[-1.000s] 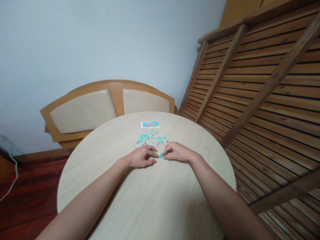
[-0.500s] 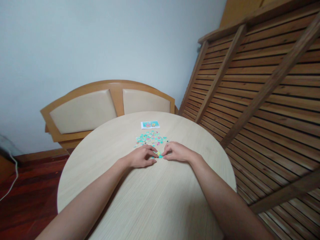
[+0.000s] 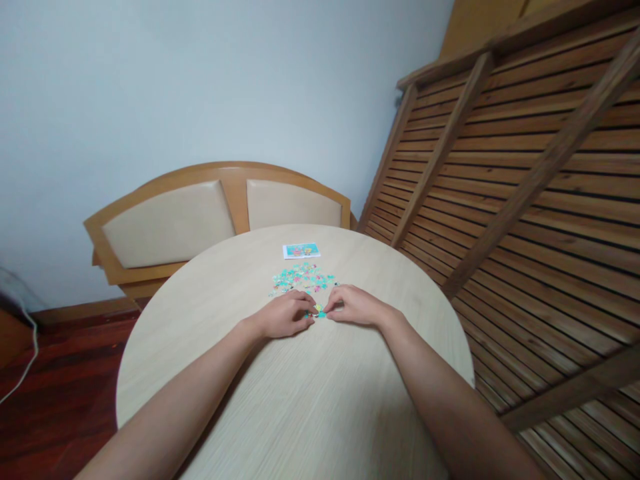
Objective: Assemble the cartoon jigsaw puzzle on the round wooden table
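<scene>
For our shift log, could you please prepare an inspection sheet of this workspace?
Surface: round, pale wood-grained table.
Job's things: small multicoloured puzzle pieces, loosely scattered, some between the hands; picture card beyond.
Clutter: nothing seen.
Hands: left hand and right hand face each other, fingertips at pieces; grip unclear.
Cables: white cable, far left.
Surroundings: padded headboard behind; slatted wooden panel right.

Scattered pieces (image 3: 300, 275) obstruct; table (image 3: 200, 300) open to their left and right.
</scene>
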{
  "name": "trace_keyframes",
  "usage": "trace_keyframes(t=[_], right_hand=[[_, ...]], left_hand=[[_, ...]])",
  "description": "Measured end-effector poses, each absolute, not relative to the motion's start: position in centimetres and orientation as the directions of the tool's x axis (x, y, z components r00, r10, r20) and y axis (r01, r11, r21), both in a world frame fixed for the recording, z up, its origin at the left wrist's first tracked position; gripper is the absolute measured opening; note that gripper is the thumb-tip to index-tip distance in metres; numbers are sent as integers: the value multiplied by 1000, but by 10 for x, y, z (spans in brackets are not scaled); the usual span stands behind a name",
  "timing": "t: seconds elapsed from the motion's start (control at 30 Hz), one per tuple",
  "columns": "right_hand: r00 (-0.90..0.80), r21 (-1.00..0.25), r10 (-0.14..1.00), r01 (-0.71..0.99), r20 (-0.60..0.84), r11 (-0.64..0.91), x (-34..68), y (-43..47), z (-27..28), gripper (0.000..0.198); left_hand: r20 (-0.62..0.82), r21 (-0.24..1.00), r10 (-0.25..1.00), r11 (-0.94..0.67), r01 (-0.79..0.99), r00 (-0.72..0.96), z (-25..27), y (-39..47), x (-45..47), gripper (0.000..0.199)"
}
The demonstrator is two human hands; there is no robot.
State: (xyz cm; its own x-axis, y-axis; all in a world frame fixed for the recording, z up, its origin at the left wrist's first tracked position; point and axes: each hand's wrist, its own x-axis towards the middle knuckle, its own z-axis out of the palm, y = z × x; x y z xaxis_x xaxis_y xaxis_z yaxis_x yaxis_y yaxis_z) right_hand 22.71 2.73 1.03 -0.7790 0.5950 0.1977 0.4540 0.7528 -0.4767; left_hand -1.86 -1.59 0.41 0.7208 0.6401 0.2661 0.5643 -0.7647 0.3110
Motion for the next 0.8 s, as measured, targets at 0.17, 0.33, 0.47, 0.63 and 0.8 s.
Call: trace_keyframes(t=[0.17,0.33,0.47,0.63,0.8], right_hand=[[-776,-482,602,461,189,745,226,26,11,18],[-731,-533,657,487,185,692,227,25,11,22],[-724,-526,663,495,190,691,228,26,9,19],[-726,-465,645,497,239,732,225,26,8,21],[-732,-395,614,492,295,776,221,25,3,34]], left_hand=[[297,266,726,-687,676,620,7,-10,-29,27],[321,223,918,-312,923,233,8,4,-63,29],[298,244,945,-211,947,134,4,9,-76,31],[327,206,915,-312,927,235,-1,7,-62,32],[309,169,914,-324,931,262,-3,5,-52,30]])
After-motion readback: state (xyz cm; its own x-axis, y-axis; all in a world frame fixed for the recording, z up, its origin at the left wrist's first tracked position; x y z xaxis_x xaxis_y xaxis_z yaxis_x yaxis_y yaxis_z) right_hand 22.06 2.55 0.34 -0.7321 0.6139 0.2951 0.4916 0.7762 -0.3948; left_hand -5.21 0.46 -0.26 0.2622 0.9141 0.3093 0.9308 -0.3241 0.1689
